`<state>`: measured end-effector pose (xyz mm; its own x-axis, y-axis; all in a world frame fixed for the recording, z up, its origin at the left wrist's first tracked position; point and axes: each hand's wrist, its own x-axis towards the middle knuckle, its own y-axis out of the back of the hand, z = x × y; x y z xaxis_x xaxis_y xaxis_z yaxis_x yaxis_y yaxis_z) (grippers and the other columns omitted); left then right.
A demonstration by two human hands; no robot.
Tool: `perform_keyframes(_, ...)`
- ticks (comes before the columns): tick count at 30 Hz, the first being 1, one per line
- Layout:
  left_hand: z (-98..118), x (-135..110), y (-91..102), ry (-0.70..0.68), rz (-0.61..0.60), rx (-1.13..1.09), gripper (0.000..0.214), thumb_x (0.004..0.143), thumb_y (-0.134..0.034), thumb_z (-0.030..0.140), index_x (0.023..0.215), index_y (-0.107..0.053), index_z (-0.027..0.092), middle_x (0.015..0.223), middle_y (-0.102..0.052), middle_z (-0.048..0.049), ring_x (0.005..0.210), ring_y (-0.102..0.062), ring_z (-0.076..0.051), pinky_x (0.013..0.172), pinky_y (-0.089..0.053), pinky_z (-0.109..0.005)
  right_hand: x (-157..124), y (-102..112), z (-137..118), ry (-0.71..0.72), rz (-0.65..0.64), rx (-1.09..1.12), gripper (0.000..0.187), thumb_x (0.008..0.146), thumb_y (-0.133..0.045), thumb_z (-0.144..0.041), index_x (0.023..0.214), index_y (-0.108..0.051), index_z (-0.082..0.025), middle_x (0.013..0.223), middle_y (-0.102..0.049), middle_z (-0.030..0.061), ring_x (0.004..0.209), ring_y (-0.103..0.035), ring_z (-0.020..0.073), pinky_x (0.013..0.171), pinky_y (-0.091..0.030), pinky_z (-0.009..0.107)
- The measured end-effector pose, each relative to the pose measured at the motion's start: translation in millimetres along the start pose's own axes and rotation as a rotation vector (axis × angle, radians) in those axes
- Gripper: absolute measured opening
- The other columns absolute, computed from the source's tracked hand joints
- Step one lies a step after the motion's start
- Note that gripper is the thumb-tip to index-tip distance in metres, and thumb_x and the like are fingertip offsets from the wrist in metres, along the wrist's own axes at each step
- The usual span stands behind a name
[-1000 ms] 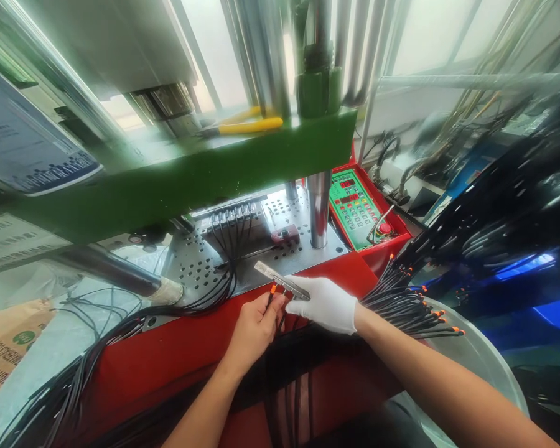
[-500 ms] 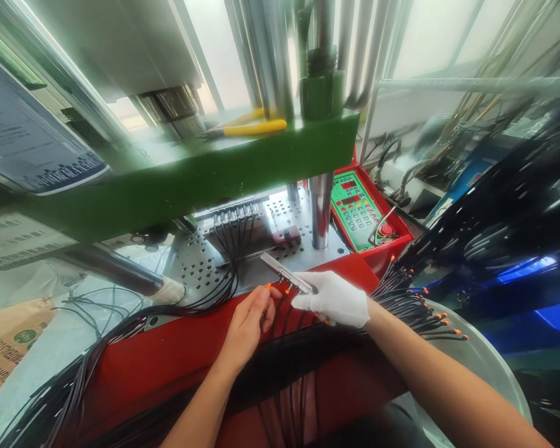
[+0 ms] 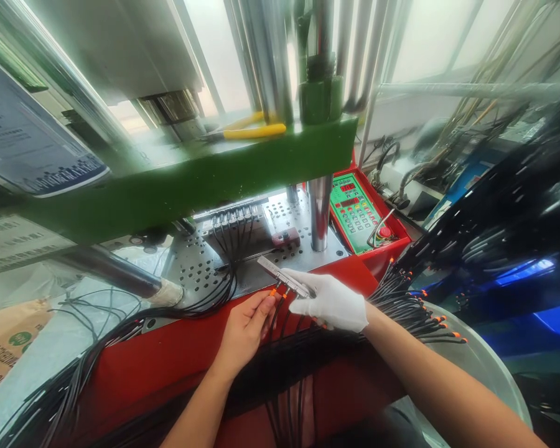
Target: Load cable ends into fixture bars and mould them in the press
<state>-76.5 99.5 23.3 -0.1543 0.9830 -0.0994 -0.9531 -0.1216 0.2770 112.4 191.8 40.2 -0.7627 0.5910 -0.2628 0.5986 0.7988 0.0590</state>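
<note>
My gloved right hand (image 3: 333, 303) clasps the near end of a narrow metal bar (image 3: 269, 267), thumb on one side, so that its far part juts out free and, I judge, the cable side is left open to my other hand. My bare left hand (image 3: 247, 323) pinches a black cable (image 3: 273, 292) right by its orange end, close against the bar; a hold so near the tip probably gives me finer control than one farther down the limp cord. The bar is in front of me, over the red panel (image 3: 168, 342) and just short of the press's perforated plate (image 3: 193, 269). Loose cables (image 3: 401, 305) lie bunched beside my right forearm, orange ends outward, which seems handy for picking them out singly.

The bar looks straight, slim and silvery grey, tilted with its far end up and to the left, its top marked by small fittings or slots too fine to make out. A second orange-ended cable (image 3: 284, 297) meets its edge beside the pinched one; dark cords hang below.
</note>
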Motion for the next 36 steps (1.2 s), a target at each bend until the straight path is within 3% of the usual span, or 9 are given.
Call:
perform_keyframes(8,-4.6,1.8,0.1,0.024,-0.009,0.005,0.031,0.089,-0.049,0.046,0.084,-0.061,0.018,0.053,-0.041,0.0047,0.048,-0.036,-0.010,0.048,-0.029,-0.021,-0.3,-2.5,-1.7,-0.015,0.001,-0.060,0.070,0.080,-0.064,-0.035,0.143,-0.034,-0.035,0.070,-0.052,-0.0057,0.043,-0.043,0.0053,0.037,-0.040,0.017)
perform_keyframes(11,0.3,1.6,-2.4,-0.008,0.023,0.130,0.033,0.090,-0.048,0.042,0.070,-0.055,0.018,0.052,-0.039,0.0046,0.050,-0.035,-0.010,0.051,-0.027,-0.022,0.6,-5.9,1.0,0.027,0.087,-0.164,0.070,0.079,-0.065,-0.033,0.143,-0.036,-0.030,0.080,-0.061,-0.0027,0.057,-0.053,0.0097,0.058,-0.050,0.023)
perform_keyframes(15,5.1,1.7,-7.0,-0.105,0.074,0.385,0.034,0.092,-0.045,0.039,0.065,-0.051,0.018,0.054,-0.039,0.0041,0.052,-0.034,-0.011,0.052,-0.024,-0.024,1.3,-9.3,3.7,0.075,0.142,-0.264,0.071,0.078,-0.064,-0.031,0.144,-0.037,-0.025,0.095,-0.065,0.0002,0.083,-0.060,0.0164,0.085,-0.048,0.030)
perform_keyframes(20,-1.5,6.9,-6.5,-0.070,0.027,0.408,0.041,0.093,-0.040,0.043,0.060,-0.047,0.018,0.051,-0.040,0.0044,0.050,-0.036,-0.011,0.052,-0.025,-0.024,3.9,-8.4,4.8,-0.004,0.054,-0.235,0.069,0.080,-0.061,-0.031,0.144,-0.035,-0.026,0.076,-0.060,-0.0029,0.055,-0.053,0.0106,0.059,-0.050,0.024)
perform_keyframes(23,0.6,7.9,2.4,-0.091,0.110,0.405,0.045,0.094,-0.037,0.044,0.059,-0.049,0.018,0.053,-0.047,0.0028,0.052,-0.044,-0.013,0.055,-0.029,-0.024,4.2,-11.0,5.1,-0.076,-0.025,-0.237,0.060,0.083,-0.053,-0.029,0.141,-0.038,-0.032,0.064,-0.054,-0.0055,0.044,-0.048,0.0093,0.043,-0.042,0.020)
perform_keyframes(26,8.7,5.7,17.6,-0.155,0.287,0.466,0.036,0.093,-0.041,0.044,0.075,-0.061,0.019,0.061,-0.055,0.0014,0.057,-0.050,-0.015,0.061,-0.034,-0.025,4.0,-19.4,5.9,-0.161,0.106,-0.530,0.035,0.081,-0.049,-0.024,0.112,-0.064,-0.023,0.065,-0.060,-0.0005,0.053,-0.057,0.0133,0.050,-0.043,0.023)
perform_keyframes(29,12.1,5.7,34.1,-0.245,0.451,0.601,0.029,0.091,-0.046,0.043,0.097,-0.063,0.021,0.077,-0.060,-0.0026,0.069,-0.055,-0.019,0.069,-0.038,-0.028,2.5,-32.0,7.4,-0.243,0.312,-0.865,0.021,0.076,-0.052,-0.026,0.082,-0.070,-0.016,0.076,-0.067,0.0105,0.073,-0.063,0.0225,0.064,-0.044,0.030)
perform_keyframes(32,2.7,12.3,47.0,-0.300,0.576,0.815,0.040,0.089,-0.047,0.046,0.116,-0.055,0.017,0.101,-0.059,-0.0105,0.095,-0.055,-0.026,0.085,-0.040,-0.034,-3.0,-45.5,9.8,-0.291,0.403,-1.019,0.028,0.077,-0.051,-0.036,0.079,-0.070,-0.015,0.080,-0.068,0.0156,0.078,-0.064,0.0293,0.067,-0.043,0.036)
perform_keyframes(36,-21.7,23.9,55.4,-0.186,0.599,1.056,0.065,0.083,-0.054,0.050,0.130,-0.042,0.007,0.118,-0.054,-0.0185,0.110,-0.047,-0.034,0.094,-0.037,-0.043,-7.3,-50.8,4.6,-0.271,0.412,-1.130,0.032,0.080,-0.049,-0.043,0.071,-0.070,-0.020,0.076,-0.069,0.0098,0.073,-0.063,0.0252,0.065,-0.041,0.033)
